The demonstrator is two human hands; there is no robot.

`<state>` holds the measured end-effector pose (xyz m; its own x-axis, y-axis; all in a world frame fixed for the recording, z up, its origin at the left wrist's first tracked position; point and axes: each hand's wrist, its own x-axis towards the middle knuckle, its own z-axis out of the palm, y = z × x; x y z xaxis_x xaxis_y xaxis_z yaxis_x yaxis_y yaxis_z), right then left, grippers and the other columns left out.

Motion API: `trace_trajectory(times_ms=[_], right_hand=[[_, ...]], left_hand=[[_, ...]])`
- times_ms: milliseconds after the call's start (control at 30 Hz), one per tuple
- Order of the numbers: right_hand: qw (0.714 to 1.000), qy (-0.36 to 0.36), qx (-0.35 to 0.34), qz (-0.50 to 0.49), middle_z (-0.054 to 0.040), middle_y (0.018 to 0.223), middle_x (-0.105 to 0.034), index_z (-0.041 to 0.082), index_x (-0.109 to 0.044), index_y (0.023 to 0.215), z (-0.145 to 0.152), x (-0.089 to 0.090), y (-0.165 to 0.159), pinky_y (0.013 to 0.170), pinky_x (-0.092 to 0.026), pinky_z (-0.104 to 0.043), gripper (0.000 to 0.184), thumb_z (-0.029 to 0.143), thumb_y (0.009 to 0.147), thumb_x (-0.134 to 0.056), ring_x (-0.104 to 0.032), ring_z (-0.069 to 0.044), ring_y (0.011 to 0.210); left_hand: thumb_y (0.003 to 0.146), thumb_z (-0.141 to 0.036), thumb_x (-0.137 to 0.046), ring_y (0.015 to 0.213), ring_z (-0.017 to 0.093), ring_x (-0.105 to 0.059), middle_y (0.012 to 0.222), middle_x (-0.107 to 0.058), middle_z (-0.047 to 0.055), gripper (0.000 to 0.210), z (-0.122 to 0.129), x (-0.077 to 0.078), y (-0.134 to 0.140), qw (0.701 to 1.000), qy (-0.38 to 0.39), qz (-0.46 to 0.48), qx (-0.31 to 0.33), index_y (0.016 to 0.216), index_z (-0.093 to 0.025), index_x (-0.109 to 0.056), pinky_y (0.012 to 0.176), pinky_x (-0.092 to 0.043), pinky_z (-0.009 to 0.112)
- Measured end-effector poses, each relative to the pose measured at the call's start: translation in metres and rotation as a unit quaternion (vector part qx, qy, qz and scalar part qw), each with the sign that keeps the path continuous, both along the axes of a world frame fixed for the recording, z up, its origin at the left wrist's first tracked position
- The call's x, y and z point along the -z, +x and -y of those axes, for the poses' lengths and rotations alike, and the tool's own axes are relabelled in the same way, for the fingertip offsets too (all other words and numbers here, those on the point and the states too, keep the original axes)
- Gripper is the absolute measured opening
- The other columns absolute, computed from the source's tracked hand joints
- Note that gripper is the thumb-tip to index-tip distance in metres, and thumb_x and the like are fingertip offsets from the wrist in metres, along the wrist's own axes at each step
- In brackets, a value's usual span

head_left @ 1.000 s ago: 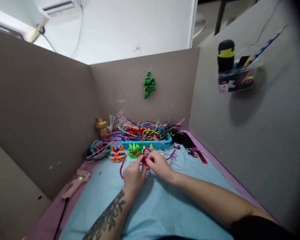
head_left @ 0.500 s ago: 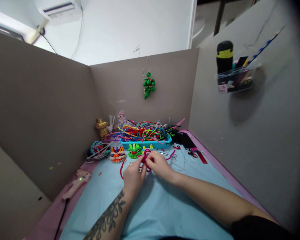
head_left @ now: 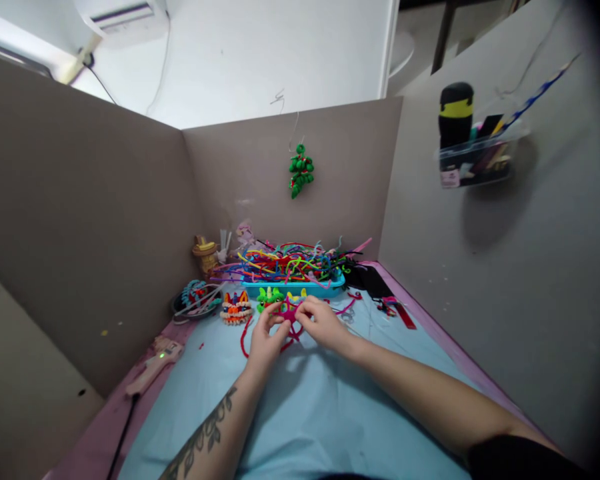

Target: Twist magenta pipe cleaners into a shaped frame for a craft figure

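1. L hand (head_left: pixel 266 337): centre of frame, fingers pinched on red pipe-cleaner piece (head_left: pixel 289 319); tattooed forearm runs to bottom edge.
2. R hand (head_left: pixel 322 325): just right of L hand, fingertips closed on same red piece from the other side.
3. Red pipe-cleaner piece: held between both hands, low over the light-blue mat (head_left: pixel 310 413); a loose red tail curves down-left of L hand onto the mat. Exact shape unclear, prob. a twisted loop w/ spokes.
4. Blue tray (head_left: pixel 293 288): behind hands, centre frame, heaped w/ mixed-colour pipe cleaners (head_left: pixel 287 261).
5. Green figure (head_left: pixel 269 296): in front of tray, just above L hand.
6. Orange figure (head_left: pixel 235 308): left of green one, on mat edge.
7. Dark dish (head_left: pixel 193 301): further left, holds teal coiled bits.
8. Glue gun (head_left: pixel 153 364): lower left, on pink table strip, green light on, cord to bottom edge.
9. Green hanging ornament (head_left: pixel 301 172): upper centre, on back cardboard wall.
10. Clear bin (head_left: pixel 480 160): upper right, fixed to right wall, black-yellow item + pens inside.
11. Scissors (head_left: pixel 345 313): right of R hand, on mat.
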<state>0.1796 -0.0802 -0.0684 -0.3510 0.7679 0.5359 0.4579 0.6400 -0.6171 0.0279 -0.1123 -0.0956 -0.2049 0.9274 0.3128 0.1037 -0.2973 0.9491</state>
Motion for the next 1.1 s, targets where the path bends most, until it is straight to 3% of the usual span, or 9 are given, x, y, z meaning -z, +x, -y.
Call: trace_trajectory(times_ms=[133, 300, 567, 833, 1100], right_hand=[[0.999, 0.031, -0.008, 0.036, -0.0004, 0.071, -0.052, 0.017, -0.057, 0.065, 0.002, 0.004, 0.000, 0.065, -0.037, -0.024, 0.017, 0.014, 0.080, -0.050, -0.050, -0.013, 0.071], [0.997, 0.043, -0.004, 0.070, -0.0012, 0.074, -0.055, 0.017, -0.059, 0.069, 0.005, 0.000, 0.001, 0.067, -0.037, -0.024, 0.013, 0.014, 0.079, -0.052, -0.052, -0.013, 0.073], [0.997, 0.015, -0.042, 0.066, 0.0003, 0.075, -0.062, 0.018, -0.061, 0.075, -0.019, -0.004, 0.015, 0.066, -0.038, -0.022, 0.006, 0.015, 0.076, -0.057, -0.055, -0.013, 0.073], [0.973, 0.011, 0.026, 0.231, -0.0044, 0.084, -0.065, 0.018, -0.066, 0.077, -0.048, -0.001, 0.044, 0.074, -0.039, -0.028, 0.011, 0.011, 0.071, -0.061, -0.056, -0.019, 0.084], [0.959, 0.047, 0.103, 0.261, -0.0095, 0.094, -0.060, 0.019, -0.067, 0.078, -0.051, -0.006, 0.054, 0.077, -0.038, -0.030, 0.009, 0.018, 0.075, -0.059, -0.049, -0.022, 0.091]], left_hand=[[0.066, -0.032, -0.068, 0.069, 0.013, -0.059, 0.071, -0.062, 0.001, 0.048, -0.001, 0.004, 0.002, 0.998, -0.017, 0.030, 0.047, 0.109, -0.015, -0.058, 0.066, -0.046, 0.023], [0.062, -0.032, -0.072, 0.054, 0.009, -0.055, 0.057, -0.059, -0.002, 0.047, 0.000, 0.003, 0.004, 0.996, -0.062, 0.056, 0.042, 0.103, -0.012, -0.060, 0.057, -0.043, 0.021], [0.060, -0.034, -0.073, 0.058, 0.013, -0.060, 0.065, -0.067, 0.004, 0.050, 0.000, -0.005, 0.000, 0.990, -0.088, 0.103, 0.038, 0.101, -0.009, -0.058, 0.057, -0.046, 0.024], [0.057, -0.033, -0.075, 0.064, 0.015, -0.064, 0.067, -0.068, 0.003, 0.047, -0.004, -0.005, -0.005, 0.985, -0.075, 0.153, 0.004, 0.096, -0.011, -0.060, 0.063, -0.048, 0.025], [0.062, -0.035, -0.072, 0.079, 0.018, -0.065, 0.083, -0.070, 0.006, 0.045, -0.008, -0.004, -0.012, 0.986, -0.042, 0.162, -0.025, 0.100, -0.013, -0.060, 0.074, -0.051, 0.032]])
